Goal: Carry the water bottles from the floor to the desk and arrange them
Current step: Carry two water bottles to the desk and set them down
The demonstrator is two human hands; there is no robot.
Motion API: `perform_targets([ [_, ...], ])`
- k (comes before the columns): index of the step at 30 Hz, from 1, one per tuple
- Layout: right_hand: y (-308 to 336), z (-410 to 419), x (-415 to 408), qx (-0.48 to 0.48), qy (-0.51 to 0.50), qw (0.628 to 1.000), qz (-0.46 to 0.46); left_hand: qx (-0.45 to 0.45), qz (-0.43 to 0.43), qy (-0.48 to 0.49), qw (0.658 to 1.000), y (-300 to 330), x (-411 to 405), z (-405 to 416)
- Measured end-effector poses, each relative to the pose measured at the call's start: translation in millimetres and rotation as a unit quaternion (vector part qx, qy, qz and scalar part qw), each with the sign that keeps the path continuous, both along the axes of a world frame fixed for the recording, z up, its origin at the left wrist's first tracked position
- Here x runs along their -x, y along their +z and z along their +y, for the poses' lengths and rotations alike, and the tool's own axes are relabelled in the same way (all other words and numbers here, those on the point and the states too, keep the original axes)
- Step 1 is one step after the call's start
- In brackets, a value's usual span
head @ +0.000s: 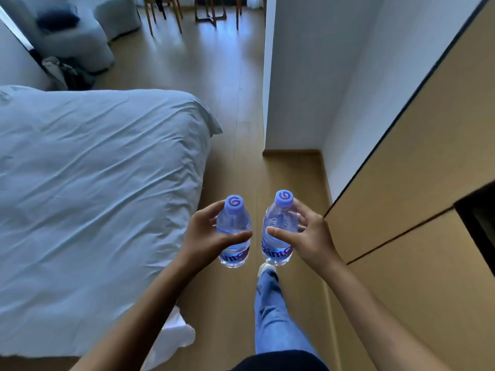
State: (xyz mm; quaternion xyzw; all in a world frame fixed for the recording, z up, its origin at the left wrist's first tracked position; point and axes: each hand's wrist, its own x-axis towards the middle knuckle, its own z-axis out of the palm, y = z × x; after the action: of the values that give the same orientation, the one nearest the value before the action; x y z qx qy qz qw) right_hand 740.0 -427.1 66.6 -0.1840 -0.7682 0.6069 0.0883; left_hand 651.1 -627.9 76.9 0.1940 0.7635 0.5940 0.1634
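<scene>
Bottle labels (232, 255) half hidden — chairs (163, 12) cropped.

Two small clear plastic water bottles w/ lilac-blue screw caps are being held side by side in mid-air, above the wood floor. The left clear plastic bottle (233, 231) is standing roughly upright, cap leaning slightly right, a white swirl mark showing on the cap top; a blue label w/ purple lettering is wrapping its lower body, partly hidden by fingers. The right clear plastic bottle (278, 231) is looking the same, cap tilting slightly right, same swirl and label. Both are appearing full and sealed. They are sitting just beside each other, approx level, not touching.
</scene>
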Motion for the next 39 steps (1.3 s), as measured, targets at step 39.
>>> perform_targets([
  [39, 10.4, 272.1, 985.5, -0.061, 0.028, 0.997, 0.048, 0.041, 0.062, 0.04, 0.996, 19.7, 968.1, 272.1],
])
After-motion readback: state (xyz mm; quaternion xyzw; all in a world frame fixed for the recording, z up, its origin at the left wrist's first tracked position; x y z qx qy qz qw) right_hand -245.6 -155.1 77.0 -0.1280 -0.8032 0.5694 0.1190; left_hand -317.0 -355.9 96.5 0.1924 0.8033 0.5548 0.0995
